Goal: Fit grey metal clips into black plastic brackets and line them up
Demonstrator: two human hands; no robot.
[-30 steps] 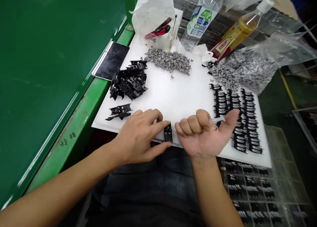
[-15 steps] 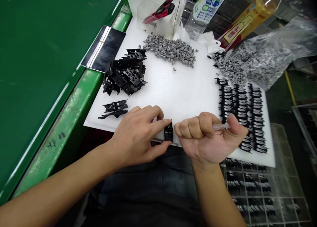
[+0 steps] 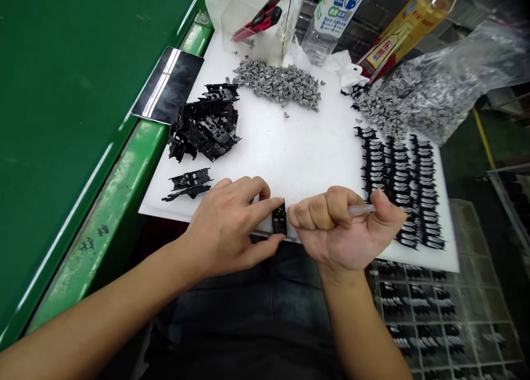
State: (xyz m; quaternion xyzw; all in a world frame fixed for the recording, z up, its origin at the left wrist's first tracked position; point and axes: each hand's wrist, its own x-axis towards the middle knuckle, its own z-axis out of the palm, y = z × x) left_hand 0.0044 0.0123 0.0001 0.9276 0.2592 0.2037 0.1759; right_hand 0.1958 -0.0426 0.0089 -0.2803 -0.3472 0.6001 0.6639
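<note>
Between the thumb and index finger of my left hand [image 3: 232, 225] is a small black plastic part [image 3: 279, 218], pinched at its two ends near the front edge of the white board [image 3: 298, 159]. My right hand [image 3: 345, 225] is curled into a fist around a thin tool with a translucent handle [image 3: 361, 209]. The handle's end sticks out by the thumb. Its other end is hidden, and the knuckles sit right beside the black part. Left of my left hand, a few black parts [image 3: 188, 182] lie on the board.
A heap of black parts [image 3: 205, 123] lies back left, beside a dark tablet [image 3: 169, 84]. Small grey pieces [image 3: 281, 84] are piled at the back. Finished-looking rows of black parts [image 3: 399, 186] line the right. Bottles [image 3: 403, 26], a plastic bag [image 3: 447, 87] and a divided tray [image 3: 476, 302] surround the board.
The whole view has shifted slightly, so the board's contents appear a little further left. Both hands keep almost the same pose around the black part.
</note>
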